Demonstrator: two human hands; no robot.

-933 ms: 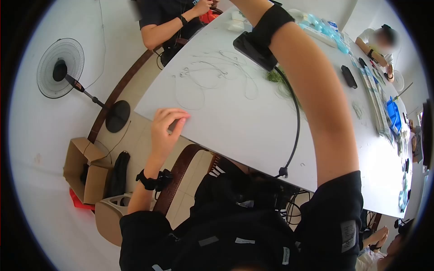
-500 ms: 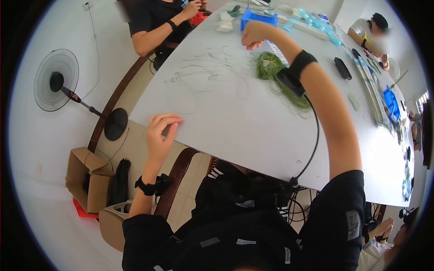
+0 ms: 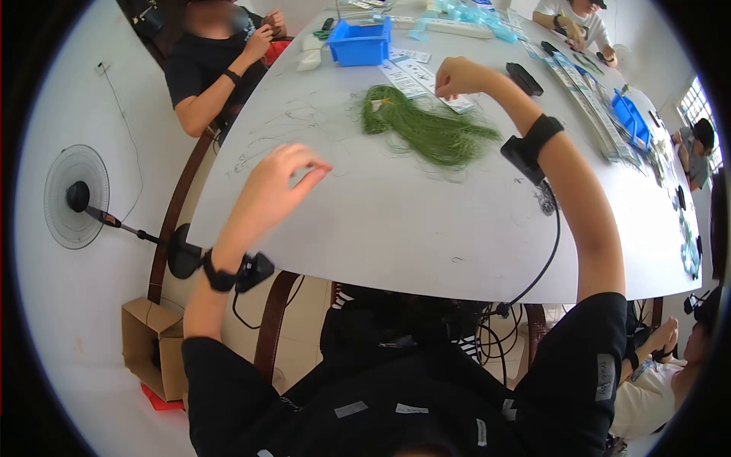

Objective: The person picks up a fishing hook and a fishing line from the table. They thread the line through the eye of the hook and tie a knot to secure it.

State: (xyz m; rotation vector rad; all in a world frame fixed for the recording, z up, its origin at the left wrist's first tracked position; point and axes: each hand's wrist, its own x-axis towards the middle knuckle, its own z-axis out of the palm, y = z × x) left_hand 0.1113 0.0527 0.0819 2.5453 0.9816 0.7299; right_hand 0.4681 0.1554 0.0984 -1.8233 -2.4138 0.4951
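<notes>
My left hand (image 3: pixel 276 186) is raised over the left part of the white table (image 3: pixel 396 236). Its thumb and index finger come together at the tips, and anything between them is too fine to see. Over the far side, my right hand (image 3: pixel 460 77) has its fingers curled down above some printed cards (image 3: pixel 415 78); its fingertips are partly hidden, so what they hold cannot be made out. A tied bundle of thin green line (image 3: pixel 434 131) lies between the hands. Thin dark looped strands (image 3: pixel 285 126) are scattered beyond my left hand.
A blue bin (image 3: pixel 359 44) stands at the back, with a white packet (image 3: pixel 310 55) beside it. Long packages (image 3: pixel 586 99) and another blue tray (image 3: pixel 630 119) are on the right. A black cable (image 3: pixel 550 251) hangs from my right wrist. Co-workers sit around; a fan (image 3: pixel 78 196) stands left.
My left hand has risen from the table's near left edge and moved farther in. My right hand has moved right and slightly down, away from the blue bin. The view has shifted.
</notes>
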